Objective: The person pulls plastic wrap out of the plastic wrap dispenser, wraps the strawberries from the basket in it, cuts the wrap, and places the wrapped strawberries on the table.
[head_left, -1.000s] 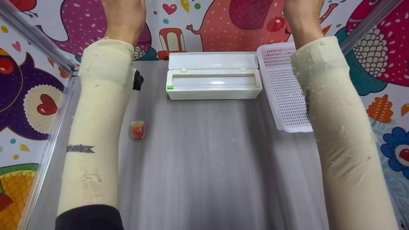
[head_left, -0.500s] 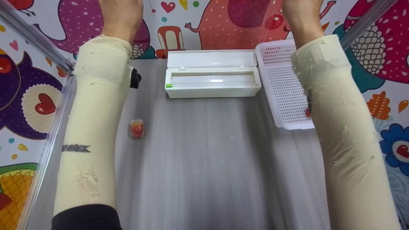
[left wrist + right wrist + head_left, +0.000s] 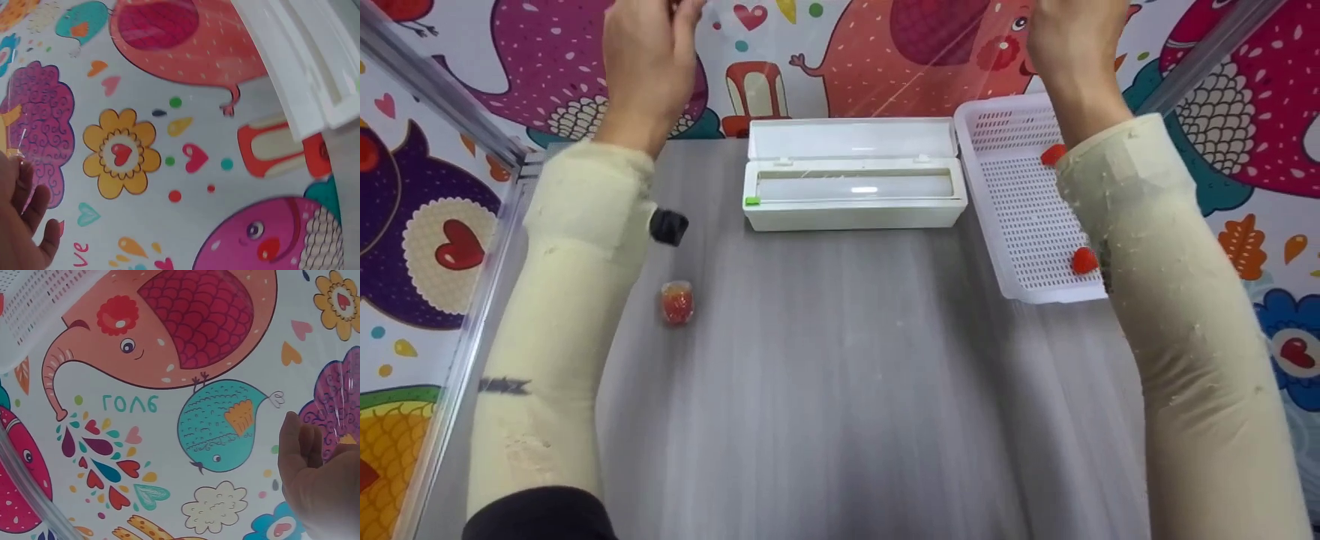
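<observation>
Both hands are raised at the far end of the table, in front of the patterned wall. My left hand (image 3: 649,71) pinches clear cling film (image 3: 23,138), whose sheen and creases show at its fingertips in the left wrist view. On the other side, my right hand (image 3: 1072,67) has curled fingers at the film; glossy streaks of it appear beside that hand in the right wrist view. Faint lines of film cross the wall between the hands. Below them sits the white cling film dispenser (image 3: 851,215), lid up, its roll visible in the slot.
A white perforated basket (image 3: 1005,274) stands right of the dispenser, holding red fruits (image 3: 1084,261) partly covered by the right forearm. One small red fruit wrapped in film (image 3: 678,303) lies on the grey table (image 3: 810,360), near the left sleeve. Metal rails edge both sides.
My left hand has come lower and nearer, bringing its thumb into view. The right forearm has shifted slightly right and down, uncovering red fruits in the basket. Film creases now show between the hands.
</observation>
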{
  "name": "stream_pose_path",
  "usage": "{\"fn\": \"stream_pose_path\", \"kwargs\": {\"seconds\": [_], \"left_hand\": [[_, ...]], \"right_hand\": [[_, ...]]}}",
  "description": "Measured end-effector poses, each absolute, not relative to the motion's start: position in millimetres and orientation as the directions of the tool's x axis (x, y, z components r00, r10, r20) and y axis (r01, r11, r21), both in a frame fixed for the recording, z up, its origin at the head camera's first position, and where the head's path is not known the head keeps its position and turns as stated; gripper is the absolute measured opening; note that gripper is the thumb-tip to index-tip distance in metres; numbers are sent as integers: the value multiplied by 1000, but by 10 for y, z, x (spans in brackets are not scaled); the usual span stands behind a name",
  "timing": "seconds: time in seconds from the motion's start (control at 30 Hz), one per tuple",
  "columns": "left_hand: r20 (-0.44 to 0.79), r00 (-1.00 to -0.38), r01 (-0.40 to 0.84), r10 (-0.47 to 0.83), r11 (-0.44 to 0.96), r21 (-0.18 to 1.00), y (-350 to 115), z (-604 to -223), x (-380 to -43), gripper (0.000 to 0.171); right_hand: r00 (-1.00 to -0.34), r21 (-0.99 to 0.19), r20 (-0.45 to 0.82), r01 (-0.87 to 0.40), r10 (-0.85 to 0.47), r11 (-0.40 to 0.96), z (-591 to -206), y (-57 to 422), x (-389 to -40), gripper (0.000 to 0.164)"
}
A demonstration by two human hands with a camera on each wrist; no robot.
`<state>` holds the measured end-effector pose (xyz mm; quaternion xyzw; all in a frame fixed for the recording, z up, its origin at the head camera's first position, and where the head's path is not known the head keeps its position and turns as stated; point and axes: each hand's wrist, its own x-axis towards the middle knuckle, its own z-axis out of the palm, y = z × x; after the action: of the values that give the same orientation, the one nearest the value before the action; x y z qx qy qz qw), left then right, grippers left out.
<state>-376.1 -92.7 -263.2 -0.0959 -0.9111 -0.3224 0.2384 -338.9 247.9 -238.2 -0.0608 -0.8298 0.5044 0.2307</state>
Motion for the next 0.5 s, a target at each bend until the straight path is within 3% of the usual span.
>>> {"fn": "stream_pose_path", "kwargs": {"seconds": [0.13,0.33,0.4,0.5], "left_hand": [[592,-805,462,24,651,602,-1022,-2795,-3444,25],[758,-622,700,198,575,424,-1131,-3218,-2821,13],[764,-582,745,277,557,365,-1165,-3439,-2630,9],[718,-570,789,400,511,342,-1210,-3833,-2360,6]], "right_hand": [[-852,-760,458,-226,255,609,-2526,2481,-3158,43],[-724,-552,676,-378,134,743,-2973,2634,-2412,20],[-700,-522,707,-418,103,743,-3200,2663,-2101,13],[-668,-446,744,-484,11,753,-3652,2690,-1655,6]]}}
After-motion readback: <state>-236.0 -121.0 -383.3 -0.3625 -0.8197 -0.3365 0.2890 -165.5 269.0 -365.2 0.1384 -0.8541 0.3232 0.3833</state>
